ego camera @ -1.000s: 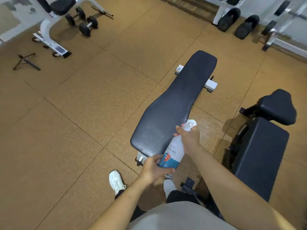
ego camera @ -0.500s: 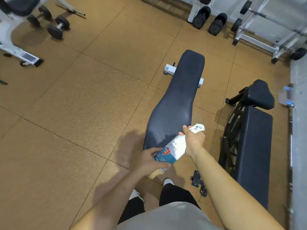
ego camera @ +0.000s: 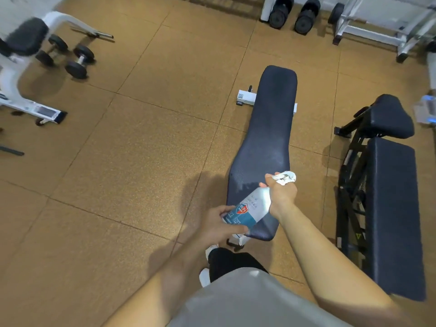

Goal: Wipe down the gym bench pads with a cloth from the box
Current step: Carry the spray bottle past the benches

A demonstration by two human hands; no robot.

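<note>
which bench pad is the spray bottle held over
The long centre bench pad, under the spray bottle; the black-framed bench at right stands apart.

I see a long dark-navy bench pad [ego camera: 266, 138] with a matt, finely textured vinyl-like skin, a translucent white plastic spray bottle [ego camera: 253, 204] with a glossy blue label, and speckled tan floor tiles [ego camera: 141, 149], grainy and matt.

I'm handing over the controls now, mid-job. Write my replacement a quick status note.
Left hand: grips the spray bottle at its base.
Right hand: grips its top, with a white wad at the fingers; cloth or sprayer, unclear.
Bottle hangs over the near end of the flat bench pad; second bench pad stands to the right.
Done: no wiping shown. Left: wipe both pads.
</note>
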